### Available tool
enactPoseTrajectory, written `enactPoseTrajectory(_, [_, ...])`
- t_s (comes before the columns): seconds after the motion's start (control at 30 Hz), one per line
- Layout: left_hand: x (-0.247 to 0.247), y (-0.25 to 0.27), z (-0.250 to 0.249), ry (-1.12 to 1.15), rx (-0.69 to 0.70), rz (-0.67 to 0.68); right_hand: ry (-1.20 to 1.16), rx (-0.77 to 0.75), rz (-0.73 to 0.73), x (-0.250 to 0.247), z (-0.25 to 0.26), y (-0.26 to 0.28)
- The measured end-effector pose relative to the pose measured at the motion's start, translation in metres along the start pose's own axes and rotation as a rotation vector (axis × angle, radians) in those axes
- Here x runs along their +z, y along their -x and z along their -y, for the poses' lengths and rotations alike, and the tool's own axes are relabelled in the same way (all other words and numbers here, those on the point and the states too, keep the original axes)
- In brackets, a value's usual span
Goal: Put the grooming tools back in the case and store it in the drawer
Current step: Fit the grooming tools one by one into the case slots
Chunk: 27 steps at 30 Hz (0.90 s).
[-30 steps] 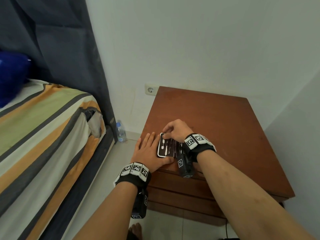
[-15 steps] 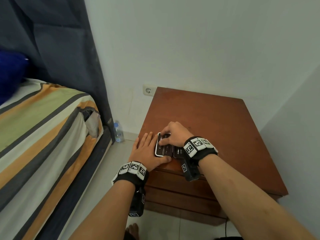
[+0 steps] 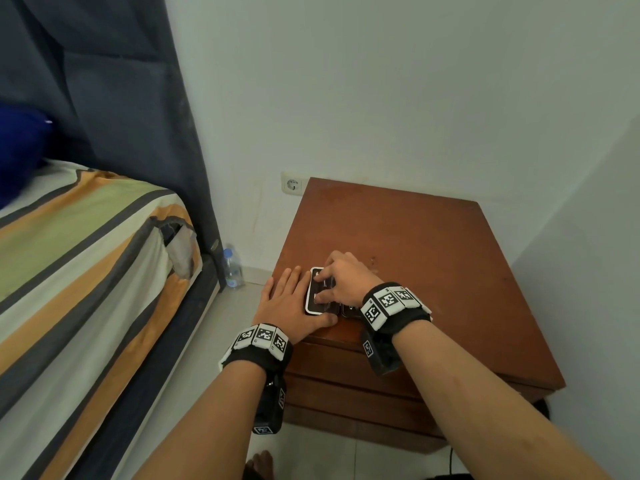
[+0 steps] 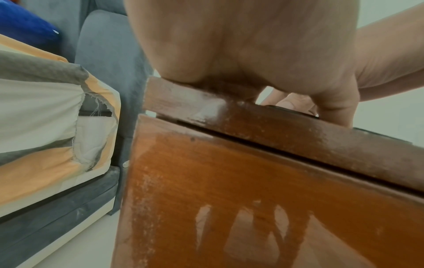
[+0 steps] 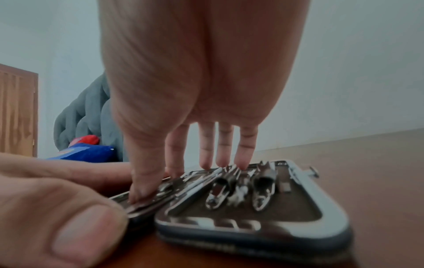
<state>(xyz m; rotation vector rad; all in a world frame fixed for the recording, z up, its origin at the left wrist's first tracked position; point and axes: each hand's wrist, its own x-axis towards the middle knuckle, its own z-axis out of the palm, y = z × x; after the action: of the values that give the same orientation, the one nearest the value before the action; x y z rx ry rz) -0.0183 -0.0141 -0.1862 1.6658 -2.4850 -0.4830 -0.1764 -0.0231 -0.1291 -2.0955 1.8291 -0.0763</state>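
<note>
Pressing fingertips on tools in open case, right hand spread, left hand flat alongside

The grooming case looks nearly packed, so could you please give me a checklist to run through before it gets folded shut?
1. Case lies open flat on the nightstand: ok.
2. Metal tools seated in the right half: ok.
3. Right hand fingertips press on tools in the left half; whether all are seated: cannot tell.
4. Left hand lies flat beside the case, thumb at its near edge: ok.
5. Clasp unobstructed: ok.
6. Drawer open to receive the case: not ok, it is closed.
</note>
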Motion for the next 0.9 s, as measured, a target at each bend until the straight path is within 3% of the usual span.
enactPoseTrajectory(0.1, [-0.001,0.000,-0.001,0.001,0.006,-0.007,-0.062,0.005,-0.010,-0.005,-0.001,0.005])
enactPoseTrajectory(0.27, [-0.002,0.002,-0.001,0.015,0.003,-0.013,-0.268,0.134,-0.164,-0.029,-0.024,0.026])
enactPoseTrajectory(0.63, [-0.002,0.000,0.000,0.015,-0.015,0.020,-0.214,0.445,-0.242,-0.043,-0.089,0.090])
enactPoseTrajectory(0.9, [0.000,-0.001,0.002,0.014,-0.008,0.020,-0.006,0.234,-0.096,-0.035,-0.085,0.101])
